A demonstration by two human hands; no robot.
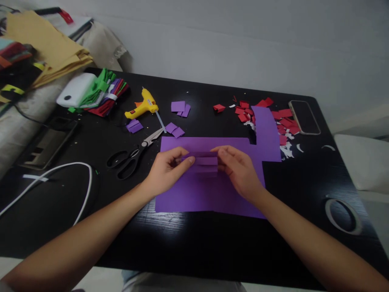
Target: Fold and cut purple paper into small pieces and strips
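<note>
A small folded strip of purple paper (205, 161) is held level between my two hands, above a large purple sheet (185, 194) on the black table. My left hand (167, 168) pinches the strip's left end, thumb on the near side. At the strip's right end, my right hand (237, 168) has its thumb and fingers closed on the paper. Left of the sheet lie black-handled scissors (133, 156), their blades pointing away to the right. Small purple paper pieces (175, 129) rest just beyond the sheet.
A yellow glue gun (146, 103) lies at the back left, near bundled coloured paper strips (105, 95). Red paper scraps (243, 111), a purple offcut (267, 134) and a phone (304, 117) are at the back right. A tape roll (343, 216) lies right; a white cable (89, 174) curves left.
</note>
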